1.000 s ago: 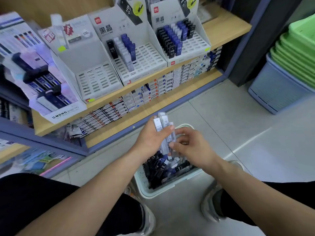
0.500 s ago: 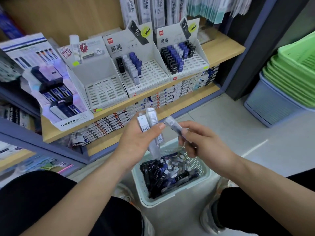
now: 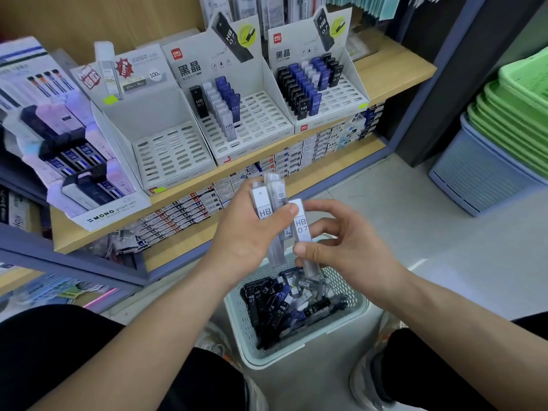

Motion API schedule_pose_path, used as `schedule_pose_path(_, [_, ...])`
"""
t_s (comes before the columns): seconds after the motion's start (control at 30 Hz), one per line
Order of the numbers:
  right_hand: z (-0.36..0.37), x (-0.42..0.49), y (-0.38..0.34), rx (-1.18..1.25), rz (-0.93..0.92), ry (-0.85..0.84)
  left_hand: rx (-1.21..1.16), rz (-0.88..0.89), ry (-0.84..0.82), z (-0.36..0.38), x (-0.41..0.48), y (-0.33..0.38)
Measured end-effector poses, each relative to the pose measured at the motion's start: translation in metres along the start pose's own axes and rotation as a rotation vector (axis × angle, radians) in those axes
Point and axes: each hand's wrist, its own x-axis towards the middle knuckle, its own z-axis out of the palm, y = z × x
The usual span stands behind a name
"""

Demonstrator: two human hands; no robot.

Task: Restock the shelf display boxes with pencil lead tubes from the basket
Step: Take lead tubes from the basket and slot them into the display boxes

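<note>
Pencil lead tubes (image 3: 263, 200) of clear and white plastic are gripped as a small upright bundle in the left hand (image 3: 249, 235), fingers and thumb curled round them, above the basket (image 3: 235, 318) on the floor. One more tube (image 3: 302, 229), marked HB 0.7, is pinched between thumb and fingertips of the right hand (image 3: 344, 253) and held just beside the bundle, its top touched by the left thumb; whether it is being added to the bundle cannot be told. Many dark and pale tubes are heaped in the basket. On the shelf (image 3: 397, 69) three display boxes are seen: the left box (image 3: 173, 149) with bare slots, the middle box (image 3: 261, 120) filled in a few rows only, the right box (image 3: 341, 96) about half filled.

Each tube is judged to be light, stiff and smooth-sided, so a bundle may slide apart if it is held loosely. The leads inside are likely brittle, so drops should be avoided. A tube is best taken at mid-length across its flat faces, the lower end left free to be guided into a slot, and the cap end not pulled
</note>
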Motion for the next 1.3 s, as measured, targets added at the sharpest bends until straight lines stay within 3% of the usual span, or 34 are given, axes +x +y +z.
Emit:
schedule_pose_path(0.3, [0.001,0.009,-0.01,-0.117,-0.075,-0.01,0.072,-0.039,-0.01,-0.008,0.006,0.003])
schedule_pose_path(0.47, [0.01,0.025,-0.019,-0.112,-0.115,0.156,0.102,-0.035,0.059,-0.034,0.004,0.008])
schedule_pose_path(0.67, [0.015,0.074,-0.048,-0.302,-0.226,0.246,0.103,-0.028,0.088,-0.066,0.003,0.01])
schedule_pose_path(0.93, [0.036,0.155,-0.081,-0.695,-0.361,0.217,0.142,-0.006,0.124,-0.112,0.01,0.003])
schedule_pose_path(1.3, [0.039,0.204,-0.062,-0.816,-0.441,0.187,0.062,-0.027,0.191,-0.128,0.044,-0.021])
